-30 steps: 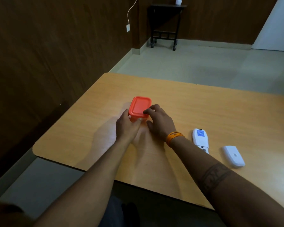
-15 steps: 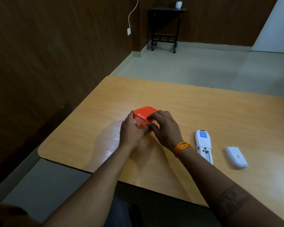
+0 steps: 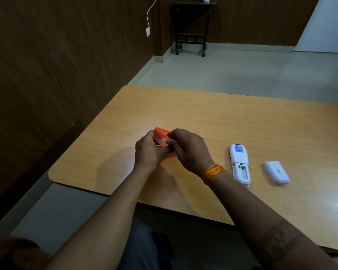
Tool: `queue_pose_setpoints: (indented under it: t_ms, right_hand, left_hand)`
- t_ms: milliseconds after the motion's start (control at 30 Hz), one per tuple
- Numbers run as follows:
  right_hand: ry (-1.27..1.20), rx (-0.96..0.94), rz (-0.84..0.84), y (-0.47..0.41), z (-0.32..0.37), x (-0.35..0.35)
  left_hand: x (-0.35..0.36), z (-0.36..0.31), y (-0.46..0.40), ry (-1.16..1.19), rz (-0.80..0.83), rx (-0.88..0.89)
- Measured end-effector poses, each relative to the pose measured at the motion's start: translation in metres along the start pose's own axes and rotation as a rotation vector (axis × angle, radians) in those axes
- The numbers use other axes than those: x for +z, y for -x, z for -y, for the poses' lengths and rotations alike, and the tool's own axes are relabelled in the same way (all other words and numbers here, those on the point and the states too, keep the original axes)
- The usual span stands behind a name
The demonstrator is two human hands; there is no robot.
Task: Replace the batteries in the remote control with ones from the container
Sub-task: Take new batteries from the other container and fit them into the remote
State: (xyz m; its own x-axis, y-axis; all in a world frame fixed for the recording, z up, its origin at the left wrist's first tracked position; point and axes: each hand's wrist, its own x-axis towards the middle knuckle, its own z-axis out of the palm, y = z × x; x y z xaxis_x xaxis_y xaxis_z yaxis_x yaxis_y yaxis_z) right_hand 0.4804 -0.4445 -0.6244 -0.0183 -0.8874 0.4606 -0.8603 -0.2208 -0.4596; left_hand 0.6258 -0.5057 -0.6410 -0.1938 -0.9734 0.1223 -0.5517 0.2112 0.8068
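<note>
Both hands grip small orange plastic container (image 3: 161,138), tilted, above wooden table (image 3: 222,117): left hand (image 3: 148,152) fingers curled round it, right hand (image 3: 189,150) fingers pinching lid. Right of container: white remote control (image 3: 239,164) face-down, compartment open, long axis pointing away; white battery cover (image 3: 277,173) beyond.

Head view, angled down, near hands (image 3: 172,151), table (image 3: 242,123)

Far half of table (image 3: 222,114) unobstructed; near right, remote control (image 3: 239,164) and battery cover (image 3: 277,173) obstruct passage.

A plain room: wood-panelled walls (image 3: 57,65), tiled floor (image 3: 242,71), laminate table (image 3: 222,117).
</note>
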Motion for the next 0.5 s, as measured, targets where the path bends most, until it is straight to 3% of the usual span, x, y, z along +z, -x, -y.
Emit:
queue_pose_setpoints:
  t_ms: [200,500]
  right_hand:
    - [-0.111,0.1,-0.076,-0.006,-0.004,-0.01]
    - [-0.086,0.097,-0.132,-0.006,-0.003,-0.009]
  left_hand:
    - [-0.004,0.0,0.005,-0.029,0.012,0.068]
    - [-0.003,0.006,0.005,0.002,0.009,0.092]
